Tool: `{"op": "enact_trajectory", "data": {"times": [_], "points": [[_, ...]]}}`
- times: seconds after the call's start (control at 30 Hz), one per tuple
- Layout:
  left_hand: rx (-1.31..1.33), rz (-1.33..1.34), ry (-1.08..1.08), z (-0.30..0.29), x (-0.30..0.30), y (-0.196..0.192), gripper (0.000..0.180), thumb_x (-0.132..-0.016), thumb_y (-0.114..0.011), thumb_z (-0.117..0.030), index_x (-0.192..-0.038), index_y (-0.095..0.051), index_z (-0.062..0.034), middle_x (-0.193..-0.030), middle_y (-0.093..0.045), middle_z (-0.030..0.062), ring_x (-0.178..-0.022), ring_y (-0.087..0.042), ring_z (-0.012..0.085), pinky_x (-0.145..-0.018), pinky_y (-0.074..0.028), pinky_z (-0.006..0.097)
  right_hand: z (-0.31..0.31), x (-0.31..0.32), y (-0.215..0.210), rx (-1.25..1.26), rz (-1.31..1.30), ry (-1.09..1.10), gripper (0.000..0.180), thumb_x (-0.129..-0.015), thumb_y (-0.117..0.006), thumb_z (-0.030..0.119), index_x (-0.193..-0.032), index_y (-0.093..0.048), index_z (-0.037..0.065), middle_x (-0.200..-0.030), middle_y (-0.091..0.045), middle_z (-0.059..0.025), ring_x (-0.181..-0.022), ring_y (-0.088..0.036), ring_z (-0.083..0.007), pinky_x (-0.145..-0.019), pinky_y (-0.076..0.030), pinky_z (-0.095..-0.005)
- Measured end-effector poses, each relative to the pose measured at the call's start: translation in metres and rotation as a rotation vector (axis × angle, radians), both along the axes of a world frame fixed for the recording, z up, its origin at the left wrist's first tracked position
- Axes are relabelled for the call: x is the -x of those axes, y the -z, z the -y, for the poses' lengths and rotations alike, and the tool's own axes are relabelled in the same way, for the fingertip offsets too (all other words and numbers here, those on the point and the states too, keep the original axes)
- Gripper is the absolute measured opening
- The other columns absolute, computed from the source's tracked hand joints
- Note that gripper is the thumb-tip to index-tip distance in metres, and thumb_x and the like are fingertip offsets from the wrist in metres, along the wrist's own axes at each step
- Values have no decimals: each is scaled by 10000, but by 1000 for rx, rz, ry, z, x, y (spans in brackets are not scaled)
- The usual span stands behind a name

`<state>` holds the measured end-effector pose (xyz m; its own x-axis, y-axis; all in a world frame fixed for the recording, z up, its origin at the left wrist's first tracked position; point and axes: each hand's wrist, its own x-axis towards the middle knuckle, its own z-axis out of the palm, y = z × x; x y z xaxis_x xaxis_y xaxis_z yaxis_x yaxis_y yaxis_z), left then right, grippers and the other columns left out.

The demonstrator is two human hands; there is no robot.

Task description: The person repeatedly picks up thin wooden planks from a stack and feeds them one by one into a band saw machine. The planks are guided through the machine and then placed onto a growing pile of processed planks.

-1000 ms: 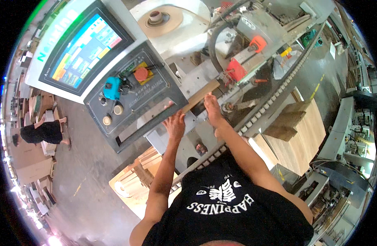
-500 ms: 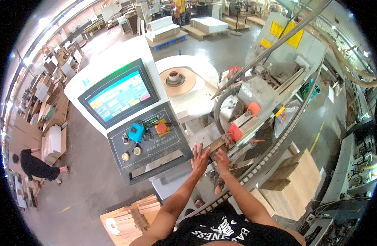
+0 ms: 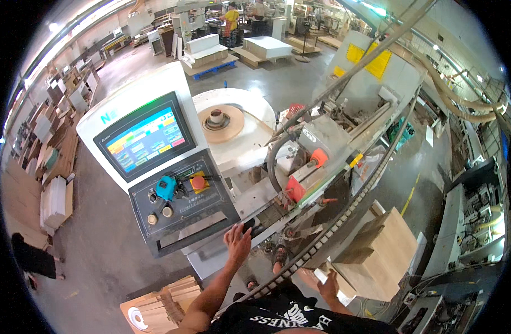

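Note:
My left hand (image 3: 237, 244) hovers by the machine's near edge, just right of the control panel (image 3: 183, 203). Its fingers are apart and slightly bent, with nothing in them. Down at the right, my right hand (image 3: 329, 286) is at the near end of a stack of wood-coloured boards (image 3: 378, 253). Thumb and fingers are spread beside a pale board end (image 3: 321, 274); whether they touch it I cannot tell. In front of me the machine's feed bed (image 3: 266, 218) runs up to a red guard (image 3: 294, 189).
A lit touchscreen (image 3: 147, 136) tops the panel, with a red stop button (image 3: 198, 182) and a teal device (image 3: 166, 188). Beyond sits a round reel table (image 3: 255, 106). A curved roller rail (image 3: 322, 242) passes before me. Wood strips (image 3: 166, 300) lie lower left; a person (image 3: 35, 256) is far left.
My right hand has left the machine bed and dropped right to the board stack. My left hand has drawn back slightly toward me. The view has shifted, and the person at left appears lower.

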<state>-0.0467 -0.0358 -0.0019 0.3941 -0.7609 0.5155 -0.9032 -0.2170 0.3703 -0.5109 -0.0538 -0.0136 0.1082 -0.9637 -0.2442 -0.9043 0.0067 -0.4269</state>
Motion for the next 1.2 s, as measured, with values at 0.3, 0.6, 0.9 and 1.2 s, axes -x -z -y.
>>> {"op": "enact_trajectory", "data": {"times": [0.3, 0.6, 0.9, 1.2], "points": [[96, -33, -283, -124, -10, 18, 336, -894, -781, -171, -1228, -739, -175, -1463, -640, 72, -1372, -545, 348, -1144, -344, 546, 10, 103, 53, -157, -309, -77, 753, -811, -775, 126, -1494, -461, 92, -1562, -419, -273, -1246, -645, -468, -1015, -559, -551], [128, -125, -115, -70, 25, 0, 386, -914, -764, -133, -1293, -717, -184, -1458, -619, 83, -1415, -495, 360, -1167, -316, 590, 31, 104, 77, -36, -508, -30, 517, -1024, -467, 208, -1538, -501, 164, -1584, -495, -178, -1345, -600, -408, -1070, -491, -611], [156, -306, 445, -25, 127, -45, 416, -919, -752, -148, -1327, -672, -143, -1442, -619, 91, -1413, -504, 358, -1156, -340, 567, 20, 84, 25, -84, -661, -374, 611, -932, -673, 266, -1473, -524, 24, -1557, -447, -353, -1213, -655, -467, -1003, -521, -646], [-377, -42, 897, -49, 172, -67, 862, -886, -778, -547, -1554, -516, -69, -1605, -496, 130, -1575, -346, 354, -1281, -243, 566, -4, -31, -148, -5, -384, -431, 576, -762, -833, 284, -1223, -615, 16, -1204, -633, -208, -940, -744, -397, -764, -618, -508]]}}
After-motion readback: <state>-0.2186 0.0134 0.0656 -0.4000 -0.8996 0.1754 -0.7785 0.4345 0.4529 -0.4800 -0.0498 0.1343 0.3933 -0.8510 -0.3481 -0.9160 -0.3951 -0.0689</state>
